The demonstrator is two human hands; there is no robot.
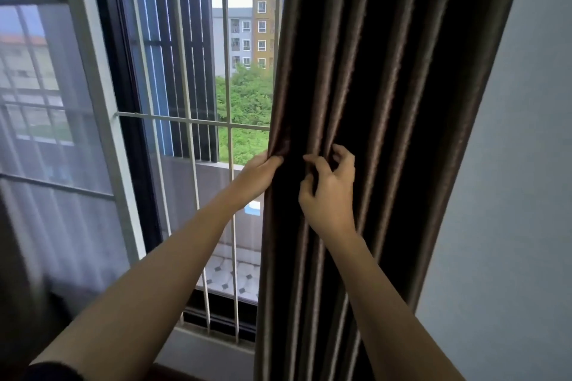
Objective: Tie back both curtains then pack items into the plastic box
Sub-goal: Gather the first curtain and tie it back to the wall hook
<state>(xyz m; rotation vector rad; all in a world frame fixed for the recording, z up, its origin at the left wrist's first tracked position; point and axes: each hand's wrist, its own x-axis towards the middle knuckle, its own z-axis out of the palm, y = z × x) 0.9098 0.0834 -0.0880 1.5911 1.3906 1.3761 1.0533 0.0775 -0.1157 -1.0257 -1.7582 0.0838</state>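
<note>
A dark brown pleated curtain (387, 102) hangs on the right side of the window, gathered into folds. My left hand (258, 175) grips the curtain's left edge at about mid height, its fingers hidden behind the fabric. Just to the right of it, my right hand (329, 192) has its fingers curled into the front pleats and pinches a fold. No tie-back and no plastic box are in view.
An open window with white metal bars (229, 127) is left of the curtain, with buildings and trees outside. A sheer grey curtain (46, 195) covers the glass at far left. A pale blue wall (510, 195) stands right of the curtain.
</note>
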